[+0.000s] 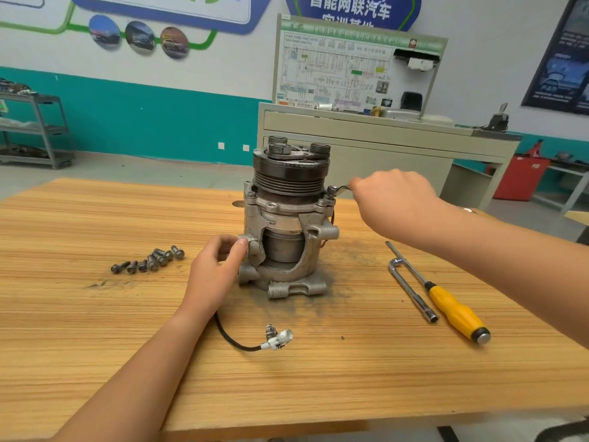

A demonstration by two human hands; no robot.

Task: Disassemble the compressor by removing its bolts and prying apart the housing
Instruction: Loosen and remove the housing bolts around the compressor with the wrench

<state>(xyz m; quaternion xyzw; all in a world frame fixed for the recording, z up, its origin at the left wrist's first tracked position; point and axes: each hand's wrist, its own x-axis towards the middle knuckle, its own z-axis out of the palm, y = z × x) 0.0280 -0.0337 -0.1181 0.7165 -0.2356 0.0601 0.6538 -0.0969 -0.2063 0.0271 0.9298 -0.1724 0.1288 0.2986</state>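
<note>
nearest, a white plug (278, 339) on a black cable (227, 337) is lying on the wooden table (95, 346). to the right a yellow screwdriver (454, 309) and an l-shaped socket wrench (411, 291) are lying side by side; to the left loose bolts (149, 260) are sitting clustered. the left hand (216, 269) is gripping the compressor (288, 228), thumb pressing its cut-open edge. the compressor is standing upright mid-table, its grey housing (314, 250) cut away in front, a dark grooved pulley (288, 183) on top. the right hand (393, 199) is clamping a small wrench (340, 188) at the upper right flange; the fist is hiding the handle.
</note>
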